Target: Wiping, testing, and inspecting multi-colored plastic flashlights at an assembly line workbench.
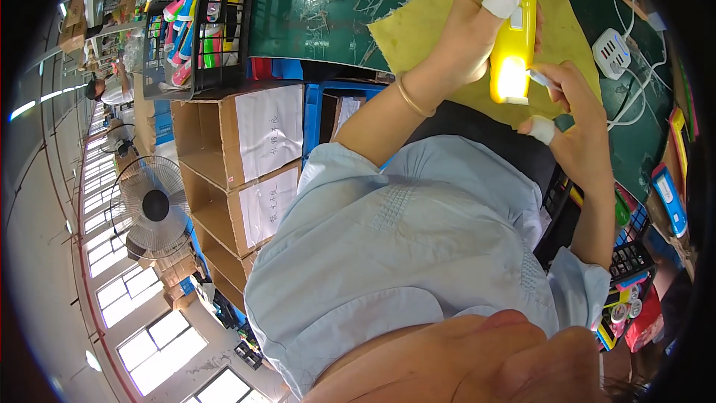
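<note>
Flashlight (514, 26), yellow with a white head, is running off the picture's top edge, so its far end is hidden. The left hand (466, 37) is wrapping around its body, taped thumb pressing on the front. The right hand (574, 127) is pinching a small pale piece at the lit lower end; what the piece is cannot be made out. Below lies a yellow cloth (418, 33) on the green table (321, 7). Cardboard boxes (246, 164) are crowding the left, a white power strip (613, 52) the right.
</note>
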Demonstrator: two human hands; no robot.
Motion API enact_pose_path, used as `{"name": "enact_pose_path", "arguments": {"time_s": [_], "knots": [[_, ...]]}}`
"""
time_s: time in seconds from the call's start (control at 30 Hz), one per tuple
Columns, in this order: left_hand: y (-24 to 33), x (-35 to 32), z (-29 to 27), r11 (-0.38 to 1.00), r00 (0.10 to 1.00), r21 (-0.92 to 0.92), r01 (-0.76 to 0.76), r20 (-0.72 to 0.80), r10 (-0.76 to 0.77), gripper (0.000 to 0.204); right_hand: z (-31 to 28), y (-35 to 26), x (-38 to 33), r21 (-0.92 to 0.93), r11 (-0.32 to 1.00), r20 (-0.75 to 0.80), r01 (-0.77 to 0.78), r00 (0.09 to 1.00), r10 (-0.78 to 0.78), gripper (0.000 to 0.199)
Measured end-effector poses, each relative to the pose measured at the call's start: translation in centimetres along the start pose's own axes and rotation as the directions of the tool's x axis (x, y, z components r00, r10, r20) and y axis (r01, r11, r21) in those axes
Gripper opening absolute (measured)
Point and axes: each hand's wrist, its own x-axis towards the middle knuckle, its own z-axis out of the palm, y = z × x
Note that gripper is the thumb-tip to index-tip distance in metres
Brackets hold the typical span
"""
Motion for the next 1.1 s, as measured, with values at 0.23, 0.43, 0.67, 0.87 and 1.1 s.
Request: {"name": "enact_pose_path", "arguments": {"time_s": [0.23, 0.43, 0.67, 0.87, 1.1], "knots": [[-1.0, 0.6, -1.0, 0.86, 0.972, -0.498, 0.108, -0.129, -0.197, 0.063, 3.6, 2.0, -2.6, -0.323, 0.666, -0.012, 0.673, 0.7, -0.714, 0.029], [-1.9, -0.6, -0.5, 0.896, 0.997, -0.436, 0.081, 0.029, -0.077, 0.07, 4.3, 0.5, -2.0, -0.265, 0.944, -0.295, 0.196, 0.916, -0.273, 0.058], [-1.3, -1.8, 0.0, 0.98, 0.991, 0.155, -0.121, 0.073, 0.111, 0.079, 6.0, 1.5, -0.4, 0.147, 0.961, -0.312, -0.234, 0.911, 0.27, 0.041], [0.7, -0.9, -2.6, 0.975, 0.992, -0.197, 0.106, -0.047, -0.118, 0.044, 3.4, 3.1, -1.5, 0.342, 0.894, -0.157, -0.29, 0.92, 0.359, 0.025], [0.5, -1.8, -1.6, 0.983, 0.983, 0.018, 0.18, -0.048, -0.179, 0.028, 3.6, 3.6, -2.4, 0.334, 0.922, -0.188, -0.194, 0.945, 0.267, 0.017]]}}
